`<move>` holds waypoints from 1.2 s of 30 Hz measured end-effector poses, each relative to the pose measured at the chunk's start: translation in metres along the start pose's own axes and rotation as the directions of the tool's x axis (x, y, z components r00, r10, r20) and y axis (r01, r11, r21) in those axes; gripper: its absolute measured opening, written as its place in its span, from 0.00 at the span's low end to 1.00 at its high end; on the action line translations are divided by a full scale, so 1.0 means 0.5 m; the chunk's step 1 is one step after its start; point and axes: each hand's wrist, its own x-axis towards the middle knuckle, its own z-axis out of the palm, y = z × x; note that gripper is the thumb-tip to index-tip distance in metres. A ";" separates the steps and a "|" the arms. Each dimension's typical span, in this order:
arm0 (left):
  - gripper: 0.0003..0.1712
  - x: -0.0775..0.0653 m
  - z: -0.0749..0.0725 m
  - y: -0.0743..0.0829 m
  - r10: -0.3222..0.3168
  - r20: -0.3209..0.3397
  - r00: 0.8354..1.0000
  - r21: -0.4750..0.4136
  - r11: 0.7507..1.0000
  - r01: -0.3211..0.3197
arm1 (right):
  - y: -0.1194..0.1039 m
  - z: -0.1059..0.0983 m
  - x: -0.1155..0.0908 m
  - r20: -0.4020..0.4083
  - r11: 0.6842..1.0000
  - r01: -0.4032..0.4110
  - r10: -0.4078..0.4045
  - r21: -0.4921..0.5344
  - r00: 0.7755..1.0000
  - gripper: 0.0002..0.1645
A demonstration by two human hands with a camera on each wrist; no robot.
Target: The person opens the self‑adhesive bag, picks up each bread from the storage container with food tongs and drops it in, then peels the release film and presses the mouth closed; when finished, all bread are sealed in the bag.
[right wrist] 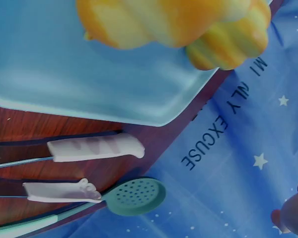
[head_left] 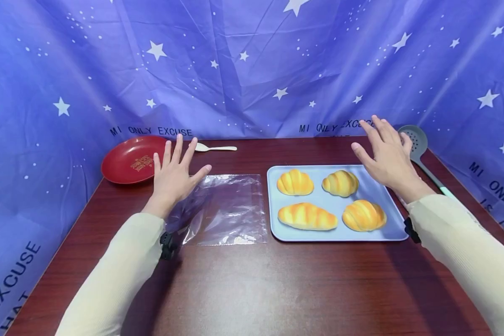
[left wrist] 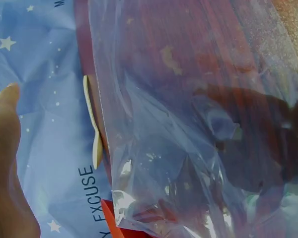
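Note:
My left hand (head_left: 173, 179) is raised with fingers spread, holding nothing, over the left part of a clear plastic bag (head_left: 235, 210) lying flat on the table. On the other side my right hand (head_left: 386, 156) hovers near the back right corner of a light blue tray (head_left: 306, 238), its fingers extended and free. Several bread rolls sit in the tray: a striped roll (head_left: 295, 182) and a croissant (head_left: 340, 183) at the back, a longer loaf (head_left: 307, 216) and another roll (head_left: 364, 215) in front.
A red plate (head_left: 122, 161) stands at the back left, beside a small cream spoon (head_left: 216, 148). Along the right edge lies a slotted skimmer (head_left: 416, 140). Two pale-handled utensils show in the right wrist view, one handle (right wrist: 97, 148) nearer the tray. A starry curtain (head_left: 243, 93) surrounds the table.

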 end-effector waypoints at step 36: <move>0.45 -0.038 0.003 0.024 0.243 0.033 0.969 -0.059 0.969 -0.241 | -0.273 0.084 -0.046 -0.182 0.866 0.479 -0.452 0.144 0.873 0.37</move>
